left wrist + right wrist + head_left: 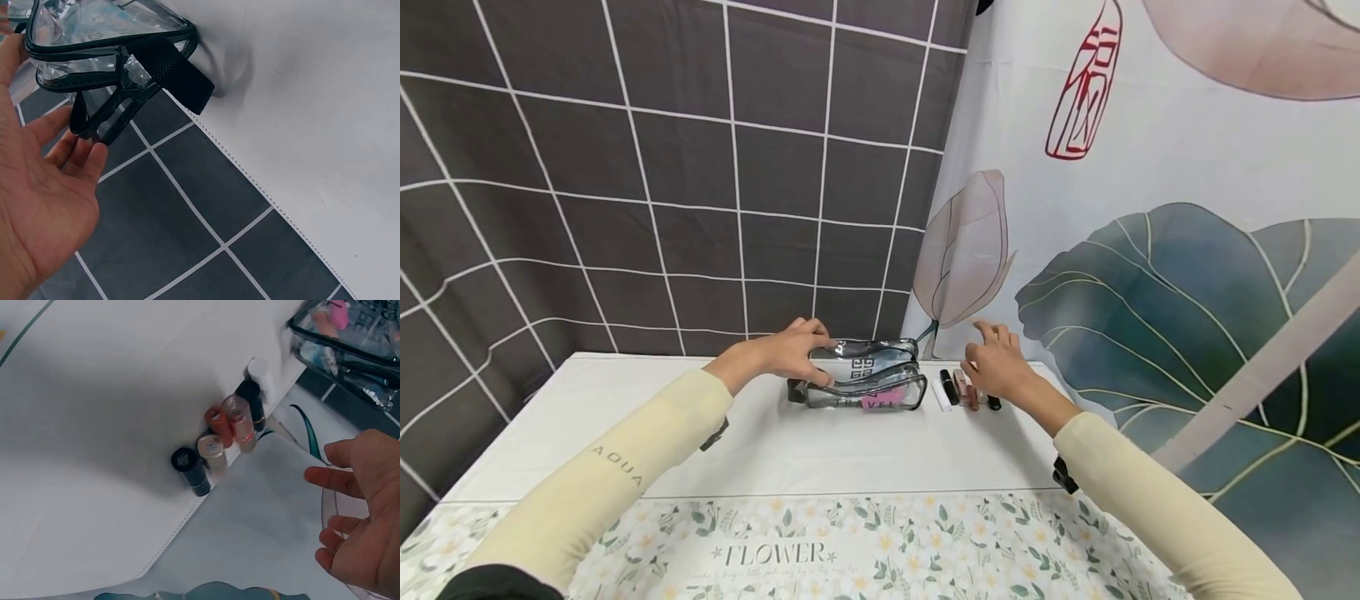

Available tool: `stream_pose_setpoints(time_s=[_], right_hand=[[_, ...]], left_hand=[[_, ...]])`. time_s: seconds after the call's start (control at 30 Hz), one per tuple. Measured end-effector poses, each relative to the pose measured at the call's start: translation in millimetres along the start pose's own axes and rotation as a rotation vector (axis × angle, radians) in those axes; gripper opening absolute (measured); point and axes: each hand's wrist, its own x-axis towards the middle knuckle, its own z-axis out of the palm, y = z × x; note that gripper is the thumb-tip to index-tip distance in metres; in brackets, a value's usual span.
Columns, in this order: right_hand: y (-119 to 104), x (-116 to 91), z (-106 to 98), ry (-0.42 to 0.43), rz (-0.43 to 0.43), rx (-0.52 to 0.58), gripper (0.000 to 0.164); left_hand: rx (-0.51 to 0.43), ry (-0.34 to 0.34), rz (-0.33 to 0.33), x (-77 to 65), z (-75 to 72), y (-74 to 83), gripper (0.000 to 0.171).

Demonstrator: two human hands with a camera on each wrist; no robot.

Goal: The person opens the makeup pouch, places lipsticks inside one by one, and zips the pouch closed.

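A clear zip pouch (pixel 848 390) with black trim stands near the table's back edge. My left hand (pixel 790 350) grips its left end, thumb in front and fingers behind; the left wrist view shows fingers (pixel 65 150) at the pouch's black-edged end. Several lipstick-like tubes lie in a row right of the pouch: a white one (pixel 259 374), a black one (pixel 250 400), a clear pinkish one (pixel 239 419), a reddish one (pixel 218 424), a gold-topped one (pixel 211 450) and a black-capped one (pixel 187 464). Above them hovers my right hand (pixel 998 365), fingers loosely bent, holding nothing.
Small items, one of them pink (pixel 338 314), show through the pouch. The white table (pixel 820 458) has a flower-print cloth (pixel 910 550) along its front. Behind it hang a dark grid cloth (pixel 685 167) and a leaf-print curtain (pixel 1000 100).
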Motion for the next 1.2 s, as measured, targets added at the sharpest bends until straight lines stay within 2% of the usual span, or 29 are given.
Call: stream_pose_setpoints(time_s=[0.3,0.6,1.03,1.2], right_hand=[[9.3,-3.5,3.8,-0.076,0.073,-0.051,0.025],[19.1,-13.8,8.6,-0.175,0.103,-0.099,0.026],[20.9,-21.9,19.3,-0.245,0.144,-0.117,0.020],[24.0,-23.4,19.2,-0.273,0.152,-0.145,0.022]], left_hand=[[-0.002,0.001,-0.003,-2.3,-0.8,-0.6,0.088],[0.015,0.001,0.008,2.5,1.9,-2.6,0.088],[0.005,-0.016,-0.007,1.6,2.6,-1.6,0.088],[0.003,-0.010,-0.001,1.3,1.3,-2.2,0.089]])
